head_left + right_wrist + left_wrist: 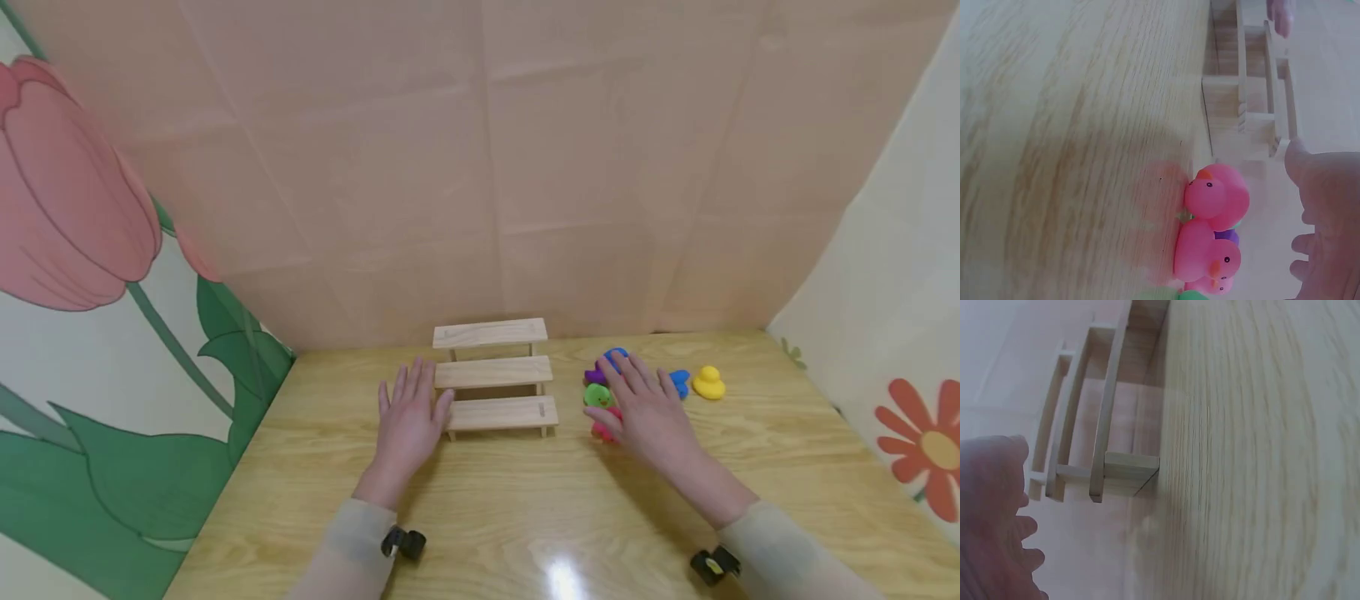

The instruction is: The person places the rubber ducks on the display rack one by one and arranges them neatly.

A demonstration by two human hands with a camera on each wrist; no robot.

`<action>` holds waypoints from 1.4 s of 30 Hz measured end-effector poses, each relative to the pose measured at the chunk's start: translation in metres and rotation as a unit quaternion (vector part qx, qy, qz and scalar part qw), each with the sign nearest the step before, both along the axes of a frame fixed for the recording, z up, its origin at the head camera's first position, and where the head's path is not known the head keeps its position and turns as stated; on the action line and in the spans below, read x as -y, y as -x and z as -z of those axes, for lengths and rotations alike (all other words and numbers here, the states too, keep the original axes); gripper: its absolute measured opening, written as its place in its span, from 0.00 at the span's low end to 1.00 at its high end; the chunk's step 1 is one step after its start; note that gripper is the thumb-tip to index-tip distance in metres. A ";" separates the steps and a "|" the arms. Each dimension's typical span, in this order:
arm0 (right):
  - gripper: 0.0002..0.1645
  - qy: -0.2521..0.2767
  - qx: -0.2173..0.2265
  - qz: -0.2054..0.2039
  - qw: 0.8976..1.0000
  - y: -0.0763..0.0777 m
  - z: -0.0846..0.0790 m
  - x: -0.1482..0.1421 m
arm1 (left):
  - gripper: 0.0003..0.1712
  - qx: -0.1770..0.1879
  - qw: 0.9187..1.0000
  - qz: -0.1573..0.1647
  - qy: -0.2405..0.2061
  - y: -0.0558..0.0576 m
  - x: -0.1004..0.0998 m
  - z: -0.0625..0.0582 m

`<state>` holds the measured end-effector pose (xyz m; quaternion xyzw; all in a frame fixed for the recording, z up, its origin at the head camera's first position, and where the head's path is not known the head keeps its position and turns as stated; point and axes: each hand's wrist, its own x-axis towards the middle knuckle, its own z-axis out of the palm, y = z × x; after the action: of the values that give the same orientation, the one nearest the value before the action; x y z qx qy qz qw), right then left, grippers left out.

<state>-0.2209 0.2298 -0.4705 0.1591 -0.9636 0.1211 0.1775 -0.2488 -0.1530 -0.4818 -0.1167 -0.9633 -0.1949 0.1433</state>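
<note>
A small three-tier wooden stand (495,372) stands on the table in the head view. My left hand (408,421) is at its left end, fingers spread and straight, holding nothing; whether it touches the wood I cannot tell. Over a cluster of rubber ducks reaches my right hand (651,412), its fingers extended and nothing in its grasp. Beside and under it show a green duck (597,395), a purple duck (595,377), a blue duck (680,382) and a yellow duck (708,383). Pink ducks (1217,197) sit below the hand in the right wrist view, partly overlapping.
The wood-grain table (480,508) meets a pinkish-brown backdrop (480,167) behind the stand. A panel with a painted tulip (75,183) rises on the left, and one with a red flower (930,446) on the right.
</note>
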 end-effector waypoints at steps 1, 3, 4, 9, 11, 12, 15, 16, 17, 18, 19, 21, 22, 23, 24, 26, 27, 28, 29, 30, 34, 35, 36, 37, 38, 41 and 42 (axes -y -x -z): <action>0.52 -0.002 -0.001 0.000 1.000 0.001 0.001 -0.001 | 0.42 0.004 1.000 -0.002 -0.007 0.001 0.000 0.001; 0.53 -0.002 -0.004 -0.001 1.000 0.003 0.002 -0.001 | 0.42 0.010 1.000 -0.004 -0.023 0.005 0.001 0.004; 0.53 -0.002 -0.006 -0.002 1.000 0.004 0.002 -0.002 | 0.42 0.012 0.999 -0.005 -0.031 0.006 0.001 0.006; 0.53 0.008 -0.026 -0.012 1.000 0.010 0.003 -0.004 | 0.42 0.034 0.994 -0.006 -0.099 0.013 0.001 0.010; 0.53 0.013 -0.041 -0.019 0.999 0.012 0.003 -0.005 | 0.41 0.040 0.991 -0.008 -0.126 0.015 0.000 0.011; 0.52 0.014 -0.048 -0.023 0.998 0.013 0.004 -0.006 | 0.41 0.042 0.990 -0.010 -0.134 0.016 0.000 0.013; 0.51 0.020 -0.062 -0.032 0.997 0.017 0.007 -0.008 | 0.41 0.043 0.986 -0.012 -0.158 0.020 0.000 0.016; 0.50 0.022 -0.062 -0.033 0.997 0.017 0.007 -0.008 | 0.41 0.044 0.985 -0.011 -0.166 0.021 0.000 0.017; 0.50 0.023 -0.059 -0.033 0.997 0.018 0.008 -0.008 | 0.41 0.045 0.984 -0.011 -0.172 0.022 -0.001 0.018; 0.49 0.024 -0.054 -0.032 0.998 0.018 0.008 -0.009 | 0.41 0.046 0.983 -0.009 -0.180 0.022 -0.001 0.019; 0.49 0.025 -0.047 -0.030 0.998 0.018 0.008 -0.009 | 0.41 0.048 0.981 -0.008 -0.190 0.023 -0.001 0.019; 0.48 0.029 -0.027 -0.024 0.999 0.017 0.007 -0.009 | 0.41 0.055 0.976 -0.005 -0.210 0.023 -0.002 0.019; 0.47 0.031 -0.020 -0.022 0.999 0.017 0.007 -0.009 | 0.42 0.059 0.973 -0.002 -0.222 0.024 -0.003 0.020; 0.47 0.034 -0.013 -0.020 0.999 0.017 0.007 -0.009 | 0.42 0.064 0.970 -0.001 -0.235 0.024 -0.003 0.020; 0.47 0.037 -0.006 -0.017 0.999 0.018 0.007 -0.009 | 0.42 0.067 0.967 0.001 -0.247 0.025 -0.003 0.021; 0.46 0.044 -0.002 -0.017 0.999 0.018 0.008 -0.010 | 0.42 0.079 0.959 0.002 -0.273 0.025 -0.004 0.023; 0.46 0.047 -0.003 -0.017 0.999 0.019 0.009 -0.010 | 0.42 0.084 0.955 0.003 -0.285 0.026 -0.004 0.025; 0.46 0.048 -0.005 -0.017 0.999 0.019 0.010 -0.011 | 0.42 0.090 0.950 0.004 -0.298 0.026 -0.004 0.026; 0.45 0.052 -0.004 -0.017 0.998 0.020 0.011 -0.011 | 0.42 0.095 0.946 0.004 -0.309 0.027 -0.004 0.028; 0.45 0.055 -0.004 -0.017 0.998 0.020 0.012 -0.011 | 0.42 0.101 0.941 0.006 -0.322 0.027 -0.004 0.030; 0.42 0.068 0.004 -0.014 0.998 0.022 0.016 -0.013 | 0.42 0.119 0.922 0.014 -0.368 0.027 -0.005 0.035; 0.42 0.072 0.009 -0.012 0.997 0.022 0.016 -0.014 | 0.42 0.121 0.917 0.018 -0.378 0.027 -0.005 0.036; 0.41 0.073 0.011 -0.011 0.997 0.023 0.017 -0.014 | 0.42 0.124 0.913 0.021 -0.389 0.028 -0.005 0.037; 0.40 0.074 0.014 -0.010 0.997 0.023 0.018 -0.015 | 0.42 0.126 0.909 0.025 -0.397 0.028 -0.006 0.038; 0.40 0.076 0.017 -0.009 0.997 0.023 0.018 -0.015 | 0.42 0.128 0.905 0.029 -0.405 0.029 -0.006 0.039; 0.38 0.081 0.030 -0.004 0.996 0.024 0.019 -0.015 | 0.42 0.138 0.899 0.031 -0.416 0.030 -0.006 0.042; 0.38 0.083 0.035 -0.002 0.996 0.025 0.019 -0.015 | 0.42 0.140 0.898 0.031 -0.416 0.030 -0.007 0.043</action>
<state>-0.2454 0.2450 -0.4898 0.1419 -0.9555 0.2066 0.1558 -0.2787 -0.1465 -0.5250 -0.0474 -0.8002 -0.5967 0.0365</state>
